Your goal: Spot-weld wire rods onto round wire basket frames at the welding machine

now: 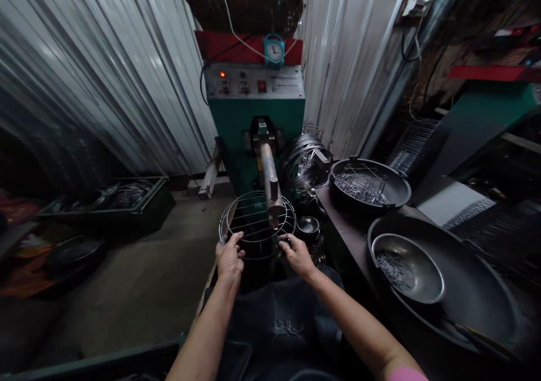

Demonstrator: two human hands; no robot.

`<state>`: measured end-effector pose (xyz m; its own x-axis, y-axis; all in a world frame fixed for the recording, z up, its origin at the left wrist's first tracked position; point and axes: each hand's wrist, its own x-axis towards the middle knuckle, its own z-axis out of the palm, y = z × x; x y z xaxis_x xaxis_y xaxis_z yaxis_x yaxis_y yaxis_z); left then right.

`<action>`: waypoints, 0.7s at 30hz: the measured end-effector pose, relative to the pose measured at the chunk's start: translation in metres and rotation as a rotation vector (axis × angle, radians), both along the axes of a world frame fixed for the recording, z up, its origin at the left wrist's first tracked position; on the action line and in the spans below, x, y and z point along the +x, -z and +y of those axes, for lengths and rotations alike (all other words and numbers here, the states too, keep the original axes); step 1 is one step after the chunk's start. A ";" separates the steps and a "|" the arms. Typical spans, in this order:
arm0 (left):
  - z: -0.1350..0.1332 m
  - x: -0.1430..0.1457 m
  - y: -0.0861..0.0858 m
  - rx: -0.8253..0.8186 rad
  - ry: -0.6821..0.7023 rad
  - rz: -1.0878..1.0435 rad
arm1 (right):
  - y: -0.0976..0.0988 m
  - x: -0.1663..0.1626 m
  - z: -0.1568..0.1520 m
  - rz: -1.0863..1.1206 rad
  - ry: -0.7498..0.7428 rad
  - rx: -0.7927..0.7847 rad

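My left hand point(230, 260) grips the near left rim of a round wire rack point(253, 241), thumb on top. The rack has an outer ring, an inner ring and straight cross wires. My right hand point(298, 256) pinches thumb and fingers together at the rack's near right edge; what lies between the fingertips is too small and dark to make out. Just above the rack is the blunt tip of a thick metal arm point(268, 169), which juts from a green machine point(228, 127). Small bent wire pieces point(287, 327) lie on the dark apron over my lap.
At the right, a steel bowl point(422, 257) with short wire pieces sits in a large dark pan point(477, 291). Behind it, another pan point(399, 192) holds wire parts. Wire rings point(302, 155) hang beside the machine. A green bin point(139, 203) stands on the left floor.
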<state>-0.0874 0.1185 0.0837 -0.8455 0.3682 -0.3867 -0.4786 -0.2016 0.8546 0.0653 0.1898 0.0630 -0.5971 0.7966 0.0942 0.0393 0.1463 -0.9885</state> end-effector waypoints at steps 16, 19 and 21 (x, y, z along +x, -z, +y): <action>0.014 -0.003 -0.005 -0.176 -0.020 -0.028 | -0.001 -0.010 0.009 0.033 0.071 0.010; 0.012 -0.001 -0.007 -0.169 -0.043 -0.033 | -0.003 0.000 0.007 0.075 0.122 -0.010; 0.012 0.001 -0.008 -0.165 -0.057 -0.036 | -0.002 0.015 0.009 0.100 0.201 -0.066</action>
